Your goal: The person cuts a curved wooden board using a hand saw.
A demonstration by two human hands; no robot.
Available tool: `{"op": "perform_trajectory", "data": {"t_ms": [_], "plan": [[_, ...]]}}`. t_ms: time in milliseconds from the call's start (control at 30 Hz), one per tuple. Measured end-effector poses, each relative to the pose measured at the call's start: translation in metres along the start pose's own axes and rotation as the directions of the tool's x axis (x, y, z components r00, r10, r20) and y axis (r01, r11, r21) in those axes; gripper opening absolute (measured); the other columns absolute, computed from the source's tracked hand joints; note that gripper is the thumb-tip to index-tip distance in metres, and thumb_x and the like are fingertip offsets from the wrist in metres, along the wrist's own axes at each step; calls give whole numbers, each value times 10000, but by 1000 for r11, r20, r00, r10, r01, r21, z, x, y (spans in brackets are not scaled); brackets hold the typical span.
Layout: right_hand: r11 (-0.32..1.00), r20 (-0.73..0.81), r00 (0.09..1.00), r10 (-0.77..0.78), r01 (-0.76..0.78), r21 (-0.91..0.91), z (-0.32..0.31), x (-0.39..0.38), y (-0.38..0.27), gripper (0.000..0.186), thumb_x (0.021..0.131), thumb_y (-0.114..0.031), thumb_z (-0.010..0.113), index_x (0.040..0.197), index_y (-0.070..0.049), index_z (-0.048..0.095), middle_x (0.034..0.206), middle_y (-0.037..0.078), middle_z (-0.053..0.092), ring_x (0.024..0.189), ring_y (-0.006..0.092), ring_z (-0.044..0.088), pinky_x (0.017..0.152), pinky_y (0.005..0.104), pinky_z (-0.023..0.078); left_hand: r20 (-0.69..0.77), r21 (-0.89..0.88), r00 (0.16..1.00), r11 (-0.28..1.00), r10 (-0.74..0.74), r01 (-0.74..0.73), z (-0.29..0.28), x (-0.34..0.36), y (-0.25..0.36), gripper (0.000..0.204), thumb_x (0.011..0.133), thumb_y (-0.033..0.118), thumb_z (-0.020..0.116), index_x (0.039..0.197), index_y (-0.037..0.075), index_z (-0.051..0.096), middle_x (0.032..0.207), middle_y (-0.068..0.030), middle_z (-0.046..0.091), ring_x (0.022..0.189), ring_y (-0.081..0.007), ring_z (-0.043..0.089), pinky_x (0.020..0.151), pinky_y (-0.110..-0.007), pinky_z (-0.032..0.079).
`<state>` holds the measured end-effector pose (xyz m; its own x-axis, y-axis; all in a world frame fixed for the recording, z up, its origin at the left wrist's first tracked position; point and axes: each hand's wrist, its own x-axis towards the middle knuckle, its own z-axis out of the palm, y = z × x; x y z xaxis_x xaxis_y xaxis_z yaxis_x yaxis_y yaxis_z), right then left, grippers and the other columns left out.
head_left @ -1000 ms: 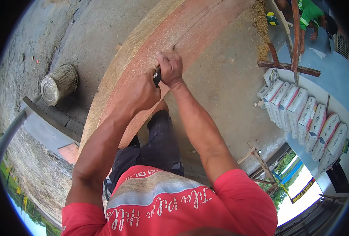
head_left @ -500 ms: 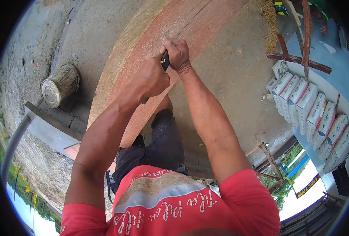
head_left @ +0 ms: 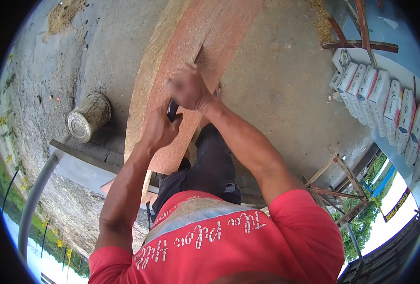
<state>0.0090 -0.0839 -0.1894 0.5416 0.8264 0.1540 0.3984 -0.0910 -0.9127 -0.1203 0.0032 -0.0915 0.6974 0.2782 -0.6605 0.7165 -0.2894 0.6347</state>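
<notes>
A long reddish-brown wooden plank [head_left: 172, 71] runs away from my legs, with a thin dark line along its far part. Both my hands are closed over it around a black-handled tool [head_left: 172, 110]. Nearer me, my left hand [head_left: 162, 128] wraps the tool's lower end. My right hand [head_left: 187, 87] grips farther up, its fingers curled and slightly smeared by motion. My hands cover most of the tool, so its exact kind cannot be made out. Just beyond my right hand, a narrow dark shape stands at the line in the wood.
A dirty bucket [head_left: 89, 117] lies tipped on the concrete at left, by a grey pipe rail [head_left: 37, 199]. Several white sacks [head_left: 378, 94] stand along the right wall. A wooden frame [head_left: 340, 189] is at lower right, and sawdust [head_left: 320, 19] lies at far right.
Both hands have come back toward me and to the left with the tool, still closed on it. A narrow dark shape now shows beyond my right hand. The whole view has shifted slightly.
</notes>
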Motion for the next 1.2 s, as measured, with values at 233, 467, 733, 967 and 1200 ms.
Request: {"op": "perform_trajectory", "data": {"t_ms": [233,467,733,967,1200], "plan": [[997,-22,999,40,-38,62,11,-38,-116,343,909,-320,618,668,-76,627,712,100,559,827,303,533,883,468,368,21,-8,989,989,-147,147,-18,-116,27,390,857,110,694,1200,-17,556,755,-166,652,680,-279,655,668,-392,516],[993,197,980,-9,-14,115,6,-47,-185,354,881,-374,652,676,-88,623,720,89,546,815,315,562,886,473,377,51,-38,970,970,-238,240,-43,-186,29,426,817,86,742,1195,-29,581,842,-248,700,825,-434,725,710,-441,568],[955,47,968,-248,252,-157,-14,44,49,317,914,-258,510,627,-122,512,653,69,569,628,293,519,675,425,359,-143,18,990,1000,18,-15,14,57,9,408,844,66,626,1241,-23,600,859,-331,658,822,-497,664,738,-510,518],[984,37,998,-46,39,172,16,-43,-148,287,856,-274,627,625,-123,548,631,68,488,702,278,524,864,443,356,19,-26,989,989,-144,144,-29,-157,16,568,840,38,660,1378,-33,492,884,-323,687,849,-498,690,731,-509,556],[990,68,989,-131,128,56,-7,5,-24,301,879,-235,536,611,-99,511,627,78,494,652,281,496,790,413,357,-54,126,994,987,-96,103,-4,-27,18,460,847,30,607,1302,-23,558,813,-337,648,819,-487,681,709,-495,530]]}}
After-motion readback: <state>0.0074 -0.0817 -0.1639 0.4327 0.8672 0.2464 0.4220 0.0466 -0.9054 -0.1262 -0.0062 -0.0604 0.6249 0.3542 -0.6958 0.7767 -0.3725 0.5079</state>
